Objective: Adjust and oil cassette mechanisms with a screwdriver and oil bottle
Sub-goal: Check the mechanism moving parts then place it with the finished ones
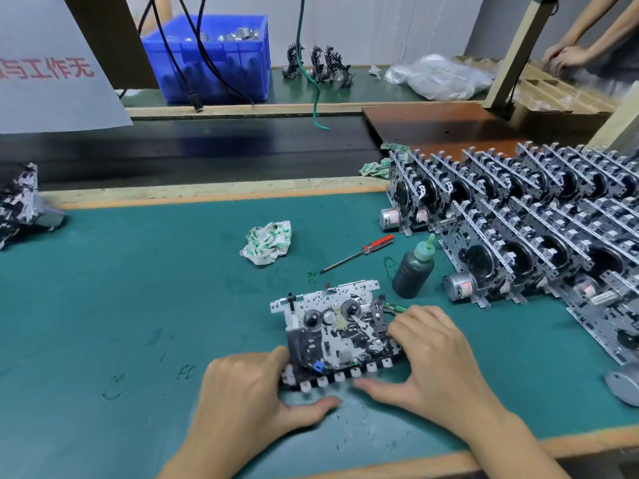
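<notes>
Nearest the viewer, two bare hands frame a flat grey metal cassette mechanism (337,331) with black reels and a row of white keys along its near edge, lying on the teal green bench mat (138,305). The left hand (249,392) curls round the mechanism's near-left corner, fingers on its left edge and thumb stretched along the mat under the white keys. The right hand (435,357) grips the right end, fingers bent over the top of the mechanism and thumb reaching left beneath the keys. A small green-tipped tool (396,308) pokes out just beyond the right hand's fingers; whether the hand holds it cannot be told.

Just beyond the mechanism, to the right, stands a dark grey plastic oil bottle with a pale green nozzle (414,269), upright and untouched. Left of it lies a slim screwdriver with a red handle and long steel shaft (358,254), pointing near-left, free of both hands. Further left sits a crumpled white rag with green print (267,242).

At the right, rows of finished grey metal cassette mechanisms (518,219) stand on edge, packed close. A blurred grey heap of more mechanisms (20,202) sits at the left edge.

Beyond the mat runs a dark belt (207,150). On the far bench stand a blue plastic crate of metal parts (211,60), and clear plastic bags (439,76). Another person's hands (567,58) rest at the far right.
</notes>
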